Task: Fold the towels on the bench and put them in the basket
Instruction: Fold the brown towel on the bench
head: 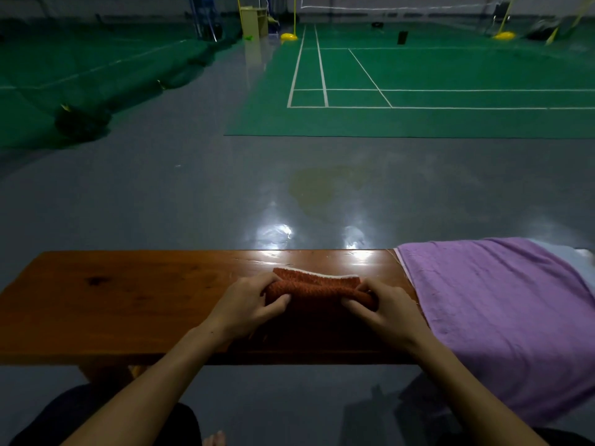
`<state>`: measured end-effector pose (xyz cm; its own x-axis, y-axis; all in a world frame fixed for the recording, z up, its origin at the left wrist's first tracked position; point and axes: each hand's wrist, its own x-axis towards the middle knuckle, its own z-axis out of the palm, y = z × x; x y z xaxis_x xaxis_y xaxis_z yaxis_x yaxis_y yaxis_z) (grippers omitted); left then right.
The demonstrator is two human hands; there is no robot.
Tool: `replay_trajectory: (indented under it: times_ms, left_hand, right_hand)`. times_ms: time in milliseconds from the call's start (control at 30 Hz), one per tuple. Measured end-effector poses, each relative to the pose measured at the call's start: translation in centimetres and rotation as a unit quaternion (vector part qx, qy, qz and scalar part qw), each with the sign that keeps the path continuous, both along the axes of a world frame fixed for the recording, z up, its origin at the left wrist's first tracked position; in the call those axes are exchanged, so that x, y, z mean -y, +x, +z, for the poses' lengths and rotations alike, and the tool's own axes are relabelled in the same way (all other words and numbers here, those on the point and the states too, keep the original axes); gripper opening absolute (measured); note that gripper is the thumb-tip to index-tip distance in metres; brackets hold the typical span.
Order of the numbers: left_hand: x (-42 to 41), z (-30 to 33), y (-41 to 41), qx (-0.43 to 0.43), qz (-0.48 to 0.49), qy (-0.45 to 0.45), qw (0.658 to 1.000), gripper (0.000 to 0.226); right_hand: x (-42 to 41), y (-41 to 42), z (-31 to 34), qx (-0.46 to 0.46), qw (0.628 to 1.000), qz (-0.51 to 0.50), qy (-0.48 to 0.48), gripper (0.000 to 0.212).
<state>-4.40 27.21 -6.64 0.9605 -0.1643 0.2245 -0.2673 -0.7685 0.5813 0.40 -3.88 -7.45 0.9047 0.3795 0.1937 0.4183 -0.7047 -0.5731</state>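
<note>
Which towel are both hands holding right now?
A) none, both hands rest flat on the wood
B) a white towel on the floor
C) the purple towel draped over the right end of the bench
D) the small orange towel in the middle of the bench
D: the left hand and right hand each grip an end of the orange towel on the bench, while the purple towel lies untouched beside them.

**Body in view: two bare forearms and hands**

Left hand [249, 305]: forearm enters from the lower left, angled up and inward; fingers curled over the far side of what it grips, thumb pressed against the near side.

Right hand [384, 312]: forearm enters from the lower right, angled up and inward; fingers curled, pinching likewise.

Both hands sit level, knuckles up, a short gap between them.
</note>
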Motion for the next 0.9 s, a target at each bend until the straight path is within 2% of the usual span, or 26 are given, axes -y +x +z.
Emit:
replay_trajectory:
  times_ms: [133,233,367,467,600,667,733,800,900]
  left_hand:
    - [-0.1,-0.2,0.3,-0.031,0.035,-0.029,0.998,0.035]
    - [0.0,-0.3,0.6,-0.029,0.063,-0.023,0.997,0.042]
    - [0.3,-0.5,0.8,-0.033,0.11,0.008,0.993,0.036]
    - [0.5,-0.4,1.0,-0.045,0.146,0.047,0.987,0.028]
    - [0.8,0.4,1.0,-0.058,0.177,0.107,0.977,0.037]
    - [1.0,0.5,0.9,0.022,0.138,0.15,0.979,0.041]
    - [1.3,0.2,0.6,0.065,0.034,0.194,0.978,0.049]
    - [1.9,-0.4,0.1,0.026,-0.039,0.259,0.965,0.064]
    - [2.8,-1.2,-0.4,-0.027,-0.027,0.289,0.957,0.072]
  right_hand:
    - [-0.4,-0.2,0.4,-0.01,1.0,-0.023,0.02,0.027]
    - [-0.8,0.0,0.1,-0.024,0.998,-0.045,0.022,0.034]
    - [-1.2,0.6,-0.5,-0.032,0.997,-0.076,0.007,0.042]
    - [-1.8,1.0,-1.0,-0.045,0.993,-0.1,-0.049,0.055]
    - [-2.5,1.2,-1.4,-0.046,0.978,-0.146,-0.141,0.075]
    - [-2.8,1.1,-1.3,-0.038,0.97,-0.168,-0.17,0.076]
    - [-3.2,0.6,-1.0,-0.017,0.962,-0.192,-0.195,0.068]
    - [-3.9,0.1,-0.7,0.061,0.953,-0.207,-0.211,0.055]
    - [-5.7,-0.9,-0.9,0.158,0.961,-0.119,-0.193,0.045]
